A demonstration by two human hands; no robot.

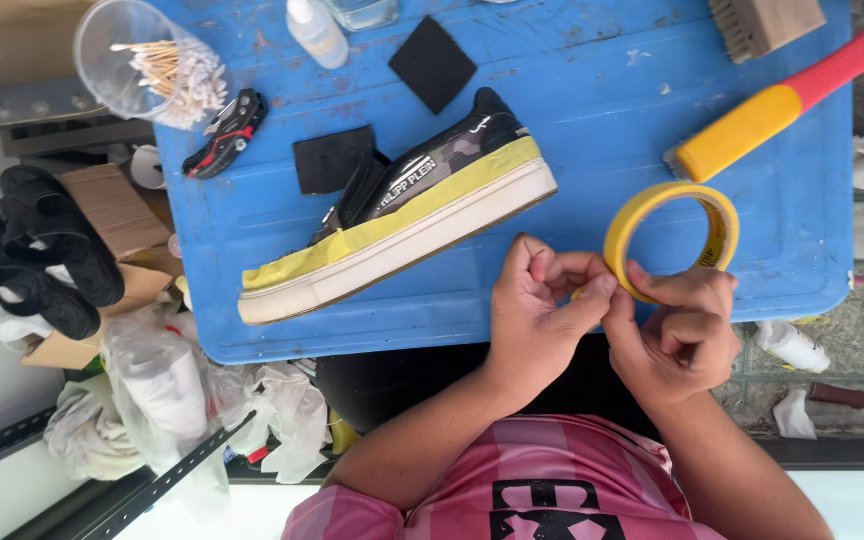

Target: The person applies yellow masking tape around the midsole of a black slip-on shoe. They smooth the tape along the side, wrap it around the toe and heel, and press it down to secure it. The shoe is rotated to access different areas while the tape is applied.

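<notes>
Sneaker (402, 215) side is already wearing yellow masking above the sole. You're pinching the masking tape roll (670, 238) with both left hand (537, 310) and right hand (680, 335), picking at its end; toe and heel coverage unclear.

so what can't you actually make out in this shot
- Head view: the loose end of the yellow tape roll is hidden by the fingertips of the left hand and right hand.
- The brush and clear bottle are cut off by the top edge.
- The sneaker shows one side only.
</notes>
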